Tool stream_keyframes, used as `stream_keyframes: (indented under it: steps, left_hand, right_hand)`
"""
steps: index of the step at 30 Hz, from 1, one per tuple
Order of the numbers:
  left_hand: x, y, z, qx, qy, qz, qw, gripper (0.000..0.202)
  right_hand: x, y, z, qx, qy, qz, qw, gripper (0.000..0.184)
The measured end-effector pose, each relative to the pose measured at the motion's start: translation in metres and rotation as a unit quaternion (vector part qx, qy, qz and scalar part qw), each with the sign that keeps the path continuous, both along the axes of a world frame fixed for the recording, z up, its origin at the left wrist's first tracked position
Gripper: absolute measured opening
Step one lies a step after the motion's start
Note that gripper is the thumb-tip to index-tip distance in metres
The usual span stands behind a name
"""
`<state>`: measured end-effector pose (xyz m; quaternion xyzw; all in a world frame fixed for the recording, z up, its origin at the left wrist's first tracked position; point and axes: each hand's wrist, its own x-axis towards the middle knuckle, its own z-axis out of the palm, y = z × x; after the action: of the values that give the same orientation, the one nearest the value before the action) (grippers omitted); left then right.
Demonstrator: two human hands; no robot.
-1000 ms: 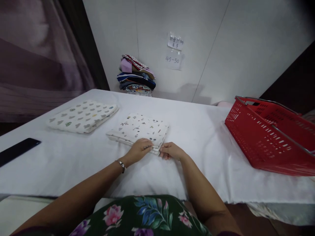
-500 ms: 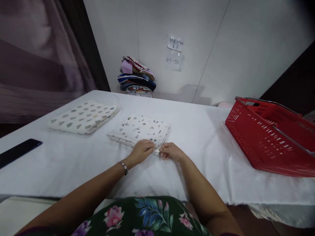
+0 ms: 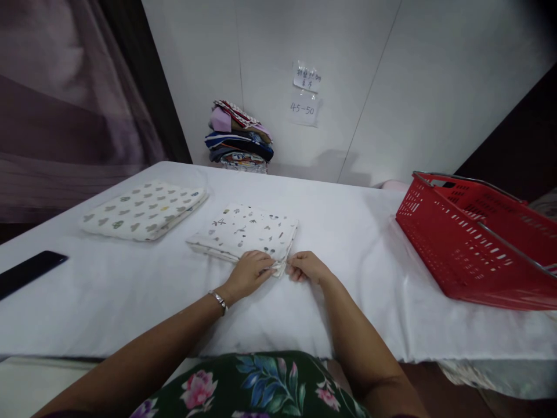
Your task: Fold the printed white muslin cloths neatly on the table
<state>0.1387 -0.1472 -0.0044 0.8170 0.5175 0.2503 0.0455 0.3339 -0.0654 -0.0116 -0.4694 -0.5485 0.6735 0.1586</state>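
A white folded cloth (image 3: 248, 229) with small scattered prints lies in the middle of the table. My left hand (image 3: 251, 271) rests at its front edge, fingers curled on the cloth near the front right corner. Just to the right, my right hand (image 3: 308, 267) pinches at the same corner with bent fingers. The fabric between the fingertips is small and partly hidden by them. Further left lies a second folded cloth (image 3: 143, 212), cream with grey cloud-like shapes.
A red plastic basket (image 3: 470, 255) with metal handles stands on the right of the white-covered table (image 3: 348, 232). At the left edge lies a dark flat object (image 3: 32, 271). Folded fabrics (image 3: 239, 139) are stacked at the back against the wall, below paper signs (image 3: 306, 93).
My right hand has shifted slightly right, away from my left fingers, and more of the cloth's corner shows between them. The folded cloths stay in place; the view has shifted slightly.
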Motion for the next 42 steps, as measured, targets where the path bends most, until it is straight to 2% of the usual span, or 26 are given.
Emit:
stream_keyframes:
  steps: [4,7,13,18,23,33,39,42]
  left_hand:
    - [0.002,-0.002,-0.005,0.009,-0.015,0.013,1.0,0.022]
    - [0.003,-0.007,-0.006,0.016,0.006,0.008,1.0,0.021]
    - [0.003,-0.012,-0.004,0.015,0.058,-0.005,0.998,0.031]
    - [0.007,-0.014,-0.006,0.025,0.061,0.019,0.998,0.031]
    - [0.015,-0.015,-0.012,0.036,0.066,0.06,0.995,0.033]
    - [0.028,-0.013,-0.012,0.013,0.058,0.12,0.991,0.034]
    - [0.023,-0.012,-0.006,0.008,0.079,0.076,0.994,0.026]
    - [0.012,-0.014,-0.002,0.011,0.081,0.033,0.996,0.031]
  right_hand:
    - [-0.001,-0.001,-0.005,-0.024,-0.01,0.031,0.999,0.011]
    - [-0.002,-0.003,-0.007,-0.039,0.005,0.055,0.998,0.012]
    - [-0.004,-0.005,-0.006,-0.049,0.02,0.061,0.997,0.012]
    - [-0.004,-0.005,-0.009,-0.054,0.067,0.052,0.995,0.01]
    - [-0.002,-0.004,-0.014,-0.064,0.098,0.054,0.992,0.017]
    - [-0.001,-0.006,-0.008,-0.076,0.107,0.041,0.99,0.025]
    - [-0.004,-0.01,-0.009,-0.044,0.025,0.057,0.997,0.016]
    - [-0.004,-0.011,-0.01,-0.05,0.009,0.063,0.997,0.017]
